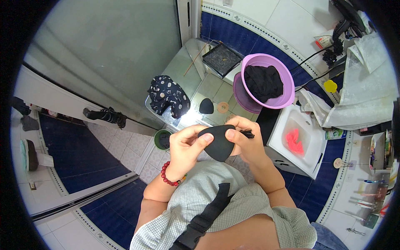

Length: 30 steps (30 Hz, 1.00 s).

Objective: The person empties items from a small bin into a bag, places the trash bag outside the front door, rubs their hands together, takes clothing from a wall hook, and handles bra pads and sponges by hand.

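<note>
A rounded black foam pad [217, 147], which looks like a bra insert, is held up in front of my body between both hands. My left hand [187, 142] pinches its left edge with thumb and fingers, a red bead bracelet [168, 178] around that wrist. On the opposite edge, my right hand [247, 142] grips the pad near its top corner. A dark frayed strand or cloth end [248, 134] sticks out at my right fingers; what it belongs to is hidden. Beyond the hands, a similar black pad [206, 106] lies on a glossy top [187, 64].
A polka-dot cloth [168, 96], mosquito coil [222, 107] and black tray [222, 59] rest on the glossy top. Purple basins [289, 90], the upper holding black fabric [264, 82], stand beside a white sink [317, 147] with a pink cloth [293, 141]. Sliding glass [106, 62] borders the left.
</note>
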Tool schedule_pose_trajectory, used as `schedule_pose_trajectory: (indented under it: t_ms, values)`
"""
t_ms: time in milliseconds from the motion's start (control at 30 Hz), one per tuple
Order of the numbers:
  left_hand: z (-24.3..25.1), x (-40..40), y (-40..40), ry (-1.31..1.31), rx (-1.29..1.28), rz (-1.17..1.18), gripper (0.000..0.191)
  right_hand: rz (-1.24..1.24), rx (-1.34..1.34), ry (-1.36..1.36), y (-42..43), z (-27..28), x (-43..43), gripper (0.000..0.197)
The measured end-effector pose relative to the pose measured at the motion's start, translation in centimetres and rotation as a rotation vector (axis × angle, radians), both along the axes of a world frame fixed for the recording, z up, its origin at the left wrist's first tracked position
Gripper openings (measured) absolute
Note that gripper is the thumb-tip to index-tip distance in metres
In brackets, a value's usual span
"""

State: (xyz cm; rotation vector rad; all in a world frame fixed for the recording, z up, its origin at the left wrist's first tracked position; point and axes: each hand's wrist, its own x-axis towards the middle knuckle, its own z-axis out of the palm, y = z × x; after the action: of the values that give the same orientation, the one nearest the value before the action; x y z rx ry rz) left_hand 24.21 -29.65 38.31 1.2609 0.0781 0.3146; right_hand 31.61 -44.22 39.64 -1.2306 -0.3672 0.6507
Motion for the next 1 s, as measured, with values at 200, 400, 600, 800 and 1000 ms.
schedule_pose_trajectory:
  t_ms: [200, 400, 600, 800, 1000]
  values:
    - [-0.9, 0.0, 0.2, -0.03, -0.008, 0.034, 0.016, 0.023, 0.173, 0.146, 0.6, -0.8, 0.1, 0.019]
    - [-2.4, 0.2, 1.4, 0.081, -0.003, 0.018, 0.016, -0.07, -0.034, 0.008, 1.0, -2.7, 0.2, 0.015]
    - [-9.0, -0.3, 0.7, 0.356, 0.076, -0.05, 0.021, -0.101, -0.262, -0.105, 0.5, -10.5, -1.5, 0.015]
    - [-16.2, 4.1, 1.7, 0.434, 0.478, 0.097, 0.025, -0.591, -0.403, 0.014, -2.2, -16.5, 0.6, 0.014]
    - [-19.4, 11.2, 1.7, 0.456, 1.09, 0.321, 0.041, -0.774, -0.657, -0.021, -9.1, -24.0, 9.1, 0.034]
